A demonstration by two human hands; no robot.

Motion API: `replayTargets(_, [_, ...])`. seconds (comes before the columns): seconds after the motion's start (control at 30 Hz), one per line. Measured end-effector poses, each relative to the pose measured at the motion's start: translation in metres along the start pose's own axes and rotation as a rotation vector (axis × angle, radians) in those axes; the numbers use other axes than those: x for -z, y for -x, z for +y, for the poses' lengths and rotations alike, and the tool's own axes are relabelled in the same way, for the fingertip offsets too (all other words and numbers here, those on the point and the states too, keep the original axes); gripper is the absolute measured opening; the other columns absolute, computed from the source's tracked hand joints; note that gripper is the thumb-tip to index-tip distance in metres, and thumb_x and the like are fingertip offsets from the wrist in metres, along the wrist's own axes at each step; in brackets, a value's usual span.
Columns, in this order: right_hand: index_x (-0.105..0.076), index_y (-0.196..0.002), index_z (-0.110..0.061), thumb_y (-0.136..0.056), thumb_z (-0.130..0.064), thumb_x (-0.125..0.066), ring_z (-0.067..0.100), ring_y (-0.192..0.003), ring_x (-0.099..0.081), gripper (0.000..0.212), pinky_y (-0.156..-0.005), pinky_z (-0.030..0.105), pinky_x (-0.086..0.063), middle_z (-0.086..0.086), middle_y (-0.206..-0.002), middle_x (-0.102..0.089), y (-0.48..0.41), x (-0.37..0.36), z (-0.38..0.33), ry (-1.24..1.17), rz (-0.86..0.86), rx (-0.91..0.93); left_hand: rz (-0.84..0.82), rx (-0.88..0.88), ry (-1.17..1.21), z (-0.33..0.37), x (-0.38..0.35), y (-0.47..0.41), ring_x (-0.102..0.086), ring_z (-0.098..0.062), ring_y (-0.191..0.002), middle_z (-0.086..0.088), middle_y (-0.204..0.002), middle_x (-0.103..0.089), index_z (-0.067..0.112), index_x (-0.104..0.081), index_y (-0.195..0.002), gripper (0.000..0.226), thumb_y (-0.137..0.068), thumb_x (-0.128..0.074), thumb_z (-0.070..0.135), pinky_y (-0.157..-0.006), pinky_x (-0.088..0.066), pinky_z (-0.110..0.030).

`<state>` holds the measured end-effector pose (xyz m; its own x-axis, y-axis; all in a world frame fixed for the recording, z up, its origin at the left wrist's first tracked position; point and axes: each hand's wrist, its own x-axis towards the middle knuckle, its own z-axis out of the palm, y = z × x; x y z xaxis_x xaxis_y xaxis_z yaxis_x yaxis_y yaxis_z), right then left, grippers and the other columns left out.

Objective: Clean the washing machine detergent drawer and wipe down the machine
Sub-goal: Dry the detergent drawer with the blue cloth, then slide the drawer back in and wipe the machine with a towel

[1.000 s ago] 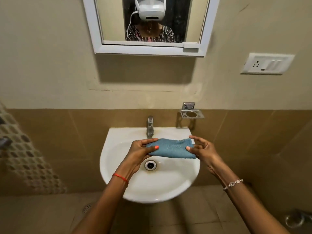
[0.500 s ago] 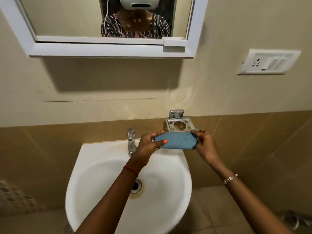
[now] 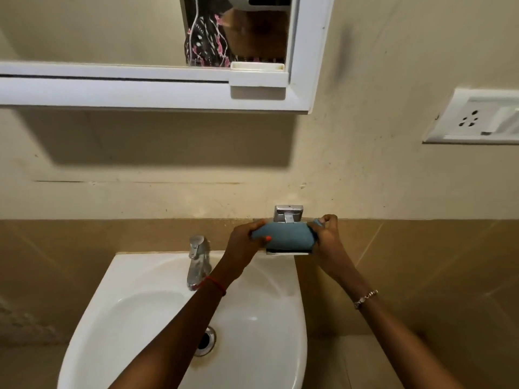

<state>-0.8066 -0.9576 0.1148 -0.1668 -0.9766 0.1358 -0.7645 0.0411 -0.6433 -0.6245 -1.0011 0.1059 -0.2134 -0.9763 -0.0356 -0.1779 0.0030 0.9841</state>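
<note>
- Blue cloth (image 3: 283,235): folded into a pad and held over the metal wall holder (image 3: 288,213), right of the tap (image 3: 198,259) and above the back rim of the sink (image 3: 140,276).
- Left hand (image 3: 244,240): fingers curled round the cloth's left end, thumb on its front.
- Right hand (image 3: 327,237): fingers bunched round the right end.
- Handling, as judged: light, soft and limp. Keep your hold on both ends, or the fold will likely sag open.
</note>
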Motion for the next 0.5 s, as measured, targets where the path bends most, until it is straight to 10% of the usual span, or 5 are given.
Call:
replayTargets(0.2, [-0.046, -0.130, -0.003, -0.094, -0.001, -0.047, 0.022, -0.117, -0.039, 0.036, -0.096, 0.021, -0.039, 0.015, -0.127, -0.031, 0.005, -0.011, 0.013, -0.091, 0.044, 0.059, -0.005, 0.062, 0.109, -0.019, -0.004, 0.003, -0.055, -0.004, -0.097, -0.002, -0.118, -0.055, 0.001, -0.048, -0.132, 0.048, -0.085, -0.060, 0.001, -0.074, -0.049, -0.008])
replayTargets(0.5, [-0.034, -0.143, -0.008, -0.096, -0.001, -0.042, 0.027, -0.120, -0.039, 0.048, -0.100, 0.032, -0.038, 0.020, -0.134, -0.034, 0.010, -0.019, 0.015, -0.020, 0.008, -0.027, -0.074, 0.339, 0.388, -0.024, -0.004, 0.016, -0.056, -0.018, -0.106, -0.006, -0.120, -0.055, 0.009, -0.047, -0.131, 0.038, -0.094, -0.051, 0.017, -0.080, -0.053, -0.021])
